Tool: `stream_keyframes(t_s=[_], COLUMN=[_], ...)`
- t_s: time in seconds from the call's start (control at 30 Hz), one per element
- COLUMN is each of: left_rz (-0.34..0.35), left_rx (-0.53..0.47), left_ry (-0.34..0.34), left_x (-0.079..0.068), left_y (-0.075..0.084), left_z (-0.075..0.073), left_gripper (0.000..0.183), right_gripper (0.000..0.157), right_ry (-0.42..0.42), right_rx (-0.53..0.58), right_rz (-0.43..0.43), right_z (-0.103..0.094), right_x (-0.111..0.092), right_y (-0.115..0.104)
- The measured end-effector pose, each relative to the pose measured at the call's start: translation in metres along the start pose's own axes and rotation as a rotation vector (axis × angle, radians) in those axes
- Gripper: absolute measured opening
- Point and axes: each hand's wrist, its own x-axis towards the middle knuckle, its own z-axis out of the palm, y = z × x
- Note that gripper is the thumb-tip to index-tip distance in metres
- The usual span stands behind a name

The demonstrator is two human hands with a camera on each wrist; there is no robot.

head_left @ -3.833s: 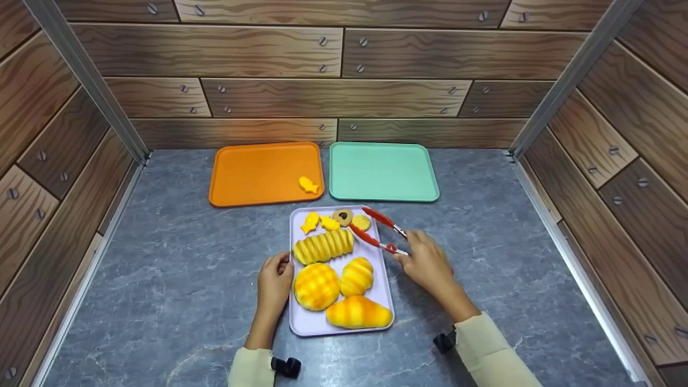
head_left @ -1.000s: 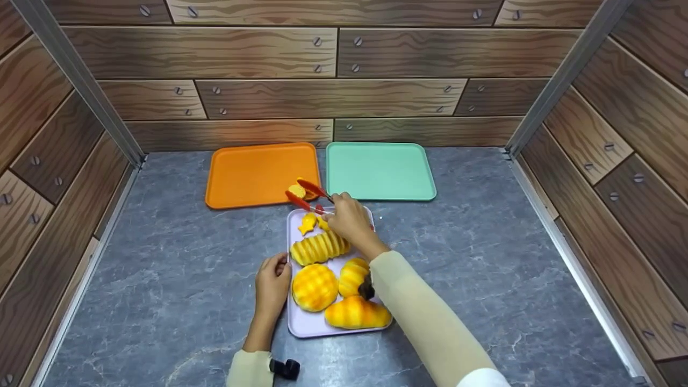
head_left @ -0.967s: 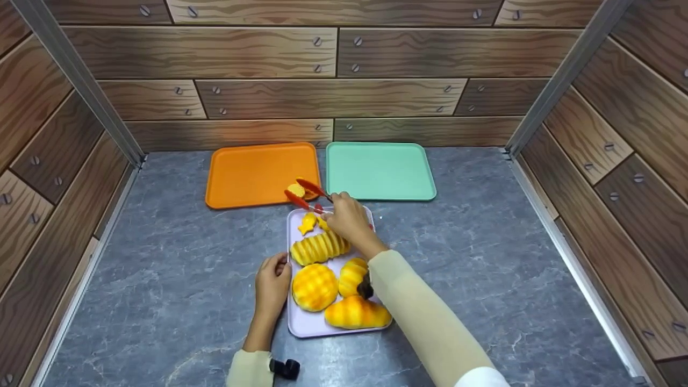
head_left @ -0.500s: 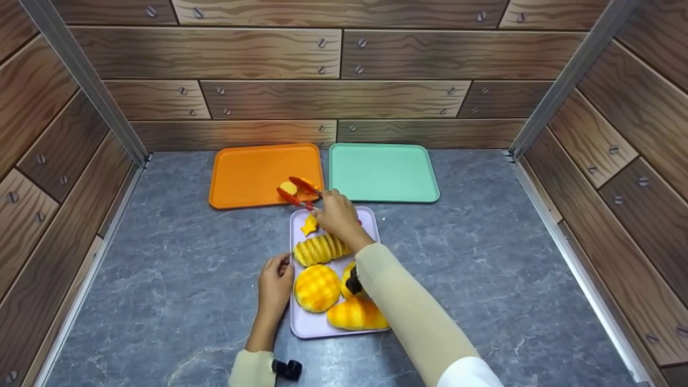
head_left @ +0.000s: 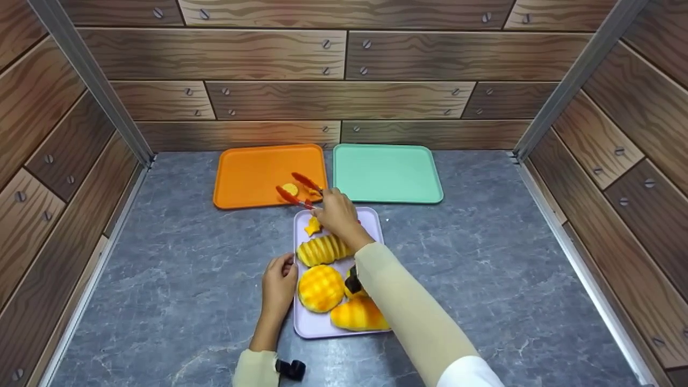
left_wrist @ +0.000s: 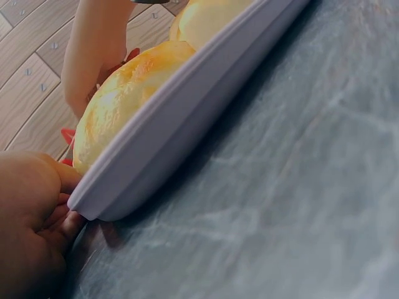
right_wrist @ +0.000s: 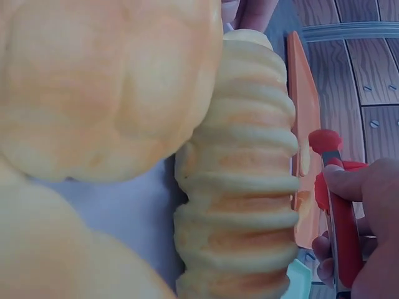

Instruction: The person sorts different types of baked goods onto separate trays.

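Note:
My left hand [head_left: 278,282] pinches the left rim of the lilac tray [head_left: 307,327]; the left wrist view shows fingers at the tray edge [left_wrist: 134,159]. In my right hand [head_left: 339,214] is a pair of red tongs [head_left: 288,195], reaching over the front right of the orange tray [head_left: 247,177]. Their jaws are spread, and a round yellow cookie [head_left: 290,189] lies between them on that tray. A yellow fish cracker [head_left: 315,190] shows beside it, partly behind the tongs. On the lilac tray is another fish cracker [head_left: 313,226]; my right hand hides that tray's top middle.
Toy breads fill the lilac tray: a ridged loaf [head_left: 322,250], a round bun [head_left: 321,288], a long bread [head_left: 359,314] and a smaller roll [head_left: 352,290] under my right sleeve. A green tray [head_left: 387,174] stands right of the orange one. Wood-patterned walls [head_left: 279,99] enclose the table.
The tongs have gone from the lilac tray's top right to the orange tray, where the round cookie now lies. Lately their tips have spread away from it. My left hand stays put.

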Motion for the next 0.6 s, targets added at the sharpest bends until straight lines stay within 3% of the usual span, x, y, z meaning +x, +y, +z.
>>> stream_keyframes(t_s=[0.27, 0.6], left_rz=[0.006, -0.021], left_rx=[0.014, 0.013], left_ry=[-0.007, -0.016], left_x=[-0.001, -0.001], left_y=[0.001, 0.001], left_z=[0.002, 0.000], left_gripper=[0.026, 0.027], right_gripper=[0.069, 0.070], right_ry=[-0.001, 0.055], right_rx=[0.015, 0.096], right_rz=[0.007, -0.012], right_z=[-0.015, -0.043], right_x=[-0.018, -0.066], right_y=[0.011, 0.041])
